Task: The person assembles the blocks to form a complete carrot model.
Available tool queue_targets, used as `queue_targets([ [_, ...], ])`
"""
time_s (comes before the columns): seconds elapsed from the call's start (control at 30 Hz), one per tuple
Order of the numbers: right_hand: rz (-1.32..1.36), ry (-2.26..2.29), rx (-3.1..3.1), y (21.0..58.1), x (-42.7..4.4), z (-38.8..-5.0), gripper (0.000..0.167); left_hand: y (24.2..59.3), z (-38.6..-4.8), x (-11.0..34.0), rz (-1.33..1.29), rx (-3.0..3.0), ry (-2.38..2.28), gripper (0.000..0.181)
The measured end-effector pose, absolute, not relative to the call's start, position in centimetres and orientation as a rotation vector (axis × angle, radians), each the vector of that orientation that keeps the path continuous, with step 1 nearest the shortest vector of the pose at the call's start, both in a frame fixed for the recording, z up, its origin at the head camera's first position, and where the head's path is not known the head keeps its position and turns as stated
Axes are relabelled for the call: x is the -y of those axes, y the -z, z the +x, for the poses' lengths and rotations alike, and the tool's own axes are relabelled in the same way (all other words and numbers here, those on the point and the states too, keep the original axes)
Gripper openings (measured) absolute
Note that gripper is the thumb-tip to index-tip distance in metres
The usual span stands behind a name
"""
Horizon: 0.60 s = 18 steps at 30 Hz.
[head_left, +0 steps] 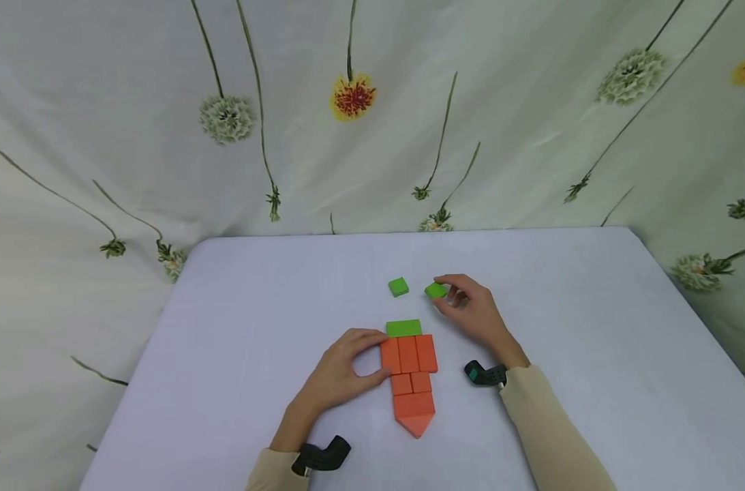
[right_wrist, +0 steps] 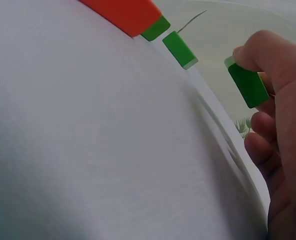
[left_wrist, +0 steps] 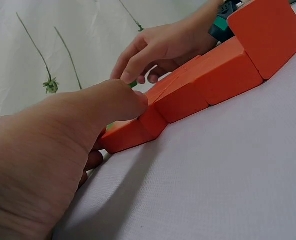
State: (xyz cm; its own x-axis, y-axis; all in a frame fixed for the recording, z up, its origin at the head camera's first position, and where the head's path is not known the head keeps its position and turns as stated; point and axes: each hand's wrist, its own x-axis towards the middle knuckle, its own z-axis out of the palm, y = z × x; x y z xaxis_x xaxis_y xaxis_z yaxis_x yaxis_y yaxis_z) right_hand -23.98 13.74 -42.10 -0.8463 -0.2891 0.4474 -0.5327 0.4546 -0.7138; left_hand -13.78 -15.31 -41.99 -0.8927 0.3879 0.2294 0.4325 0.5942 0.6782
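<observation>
My right hand (head_left: 473,310) pinches a small green block (head_left: 435,290) between thumb and fingers. In the right wrist view this green block (right_wrist: 248,84) is held off the table. My left hand (head_left: 338,368) grips the leftmost long orange block (head_left: 390,356), index finger at its far end and thumb at its near end. That block belongs to a flat row of several orange blocks (head_left: 413,404), narrowing to a triangular tip (head_left: 416,425) nearest me. A green rectangular block (head_left: 403,329) lies against the far end of the orange ones.
Another small green block (head_left: 399,286) lies on the white-covered table (head_left: 255,293), beyond the row and left of my right hand. Behind the table's far edge hangs a flower-printed cloth (head_left: 298,157). Dark wrist devices (head_left: 485,374) are strapped on both wrists.
</observation>
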Motion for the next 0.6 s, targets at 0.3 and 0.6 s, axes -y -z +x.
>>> queue_targets([
  [0.3,0.77,-1.461,2.614,41.66,-13.45,-23.53,0.036,41.76,-13.72,15.4,-0.706,2.754,1.187,0.051],
  [0.6,0.843,-1.404,2.731,41.73,-13.38,-23.5,0.037,41.75,-13.68,15.33,-0.71,2.746,1.194,0.051],
])
